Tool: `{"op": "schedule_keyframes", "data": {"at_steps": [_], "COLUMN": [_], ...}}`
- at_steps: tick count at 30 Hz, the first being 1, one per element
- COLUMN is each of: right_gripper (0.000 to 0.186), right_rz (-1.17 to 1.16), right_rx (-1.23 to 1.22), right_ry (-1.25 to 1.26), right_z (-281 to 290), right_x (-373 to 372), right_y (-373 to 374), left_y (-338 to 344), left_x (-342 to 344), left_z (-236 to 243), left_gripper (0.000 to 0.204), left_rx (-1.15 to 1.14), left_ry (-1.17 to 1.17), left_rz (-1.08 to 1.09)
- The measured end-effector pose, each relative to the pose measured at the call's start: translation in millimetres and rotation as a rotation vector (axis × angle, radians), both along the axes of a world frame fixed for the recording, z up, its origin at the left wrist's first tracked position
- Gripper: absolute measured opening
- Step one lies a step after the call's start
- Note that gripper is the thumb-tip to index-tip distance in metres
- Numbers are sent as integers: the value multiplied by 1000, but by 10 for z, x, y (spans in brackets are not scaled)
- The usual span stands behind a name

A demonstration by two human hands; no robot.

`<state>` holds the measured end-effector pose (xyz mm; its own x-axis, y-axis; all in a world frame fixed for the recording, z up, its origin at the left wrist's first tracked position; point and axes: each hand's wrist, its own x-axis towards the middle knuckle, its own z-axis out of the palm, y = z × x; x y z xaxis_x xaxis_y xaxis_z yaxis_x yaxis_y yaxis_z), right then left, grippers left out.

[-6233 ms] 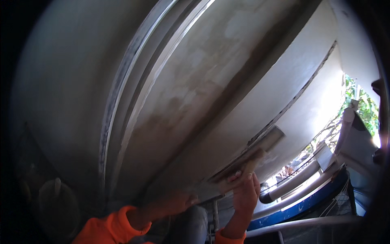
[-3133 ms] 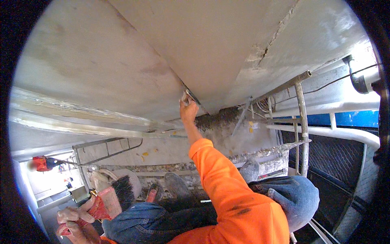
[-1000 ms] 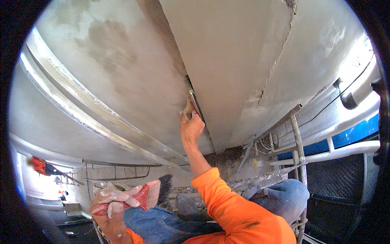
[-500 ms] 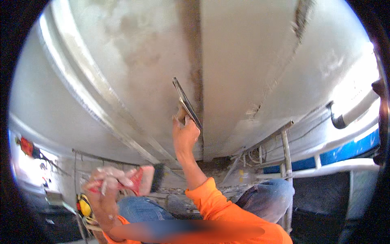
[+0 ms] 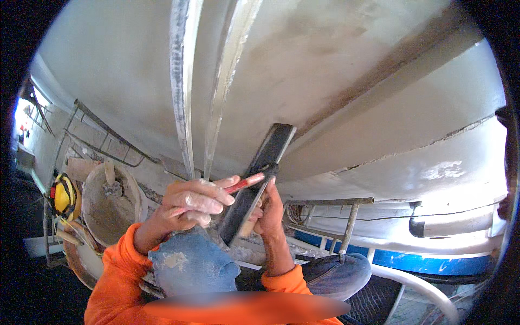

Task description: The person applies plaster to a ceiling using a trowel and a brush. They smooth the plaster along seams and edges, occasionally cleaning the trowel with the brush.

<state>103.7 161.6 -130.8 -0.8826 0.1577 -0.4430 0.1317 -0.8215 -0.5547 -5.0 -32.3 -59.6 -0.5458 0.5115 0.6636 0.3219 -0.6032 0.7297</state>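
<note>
My left hand point(image 5: 197, 199), its fingers whitened with dried plaster, is closed round the red handle of a paintbrush point(image 5: 246, 183). The brush's dark bristles lie against the flat face of a long plastering trowel point(image 5: 276, 142). Behind that blade, my right hand point(image 5: 271, 214) grips the trowel from its back side, so most of its handle is hidden. The blade is tilted, with its dark face turned toward me. Beyond it rises a damp, grey plastered surface point(image 5: 314, 65).
Two pale straight strips point(image 5: 184, 86) run along the plaster. At left stand a plaster-smeared bucket point(image 5: 142, 197) with a tool in it, a yellow-and-black object point(image 5: 64, 196) and a metal scaffold rail point(image 5: 105, 130). Right of me are another scaffold frame point(image 5: 351, 225) and a grey pipe point(image 5: 449, 219).
My view has swung left, bringing the bucket into sight. The trowel has come down away from the plaster corner, its face turned toward me, and the brush has met it.
</note>
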Motion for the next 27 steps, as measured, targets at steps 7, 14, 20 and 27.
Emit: {"op": "schedule_keyframes", "data": {"at_steps": [7,14,20,27], "right_gripper": [51,53,49,37], "right_rz": [204,14,349,175], "right_rx": [40,140,311,1341], "right_ry": [-256,-234,-375,-161], "right_z": [297,186,-110,-283], "right_x": [432,9,200,-47], "right_y": [267,187,-76,-41], "left_y": [40,109,-49,146], "left_x": [-241,-32,-179,55], "left_z": [-348,-647,-829,-1190], "left_gripper": [18,20,14,14], "left_rx": [-15,185,79,275], "left_ry": [-58,-38,-144,-606], "left_rz": [215,41,353,254]}}
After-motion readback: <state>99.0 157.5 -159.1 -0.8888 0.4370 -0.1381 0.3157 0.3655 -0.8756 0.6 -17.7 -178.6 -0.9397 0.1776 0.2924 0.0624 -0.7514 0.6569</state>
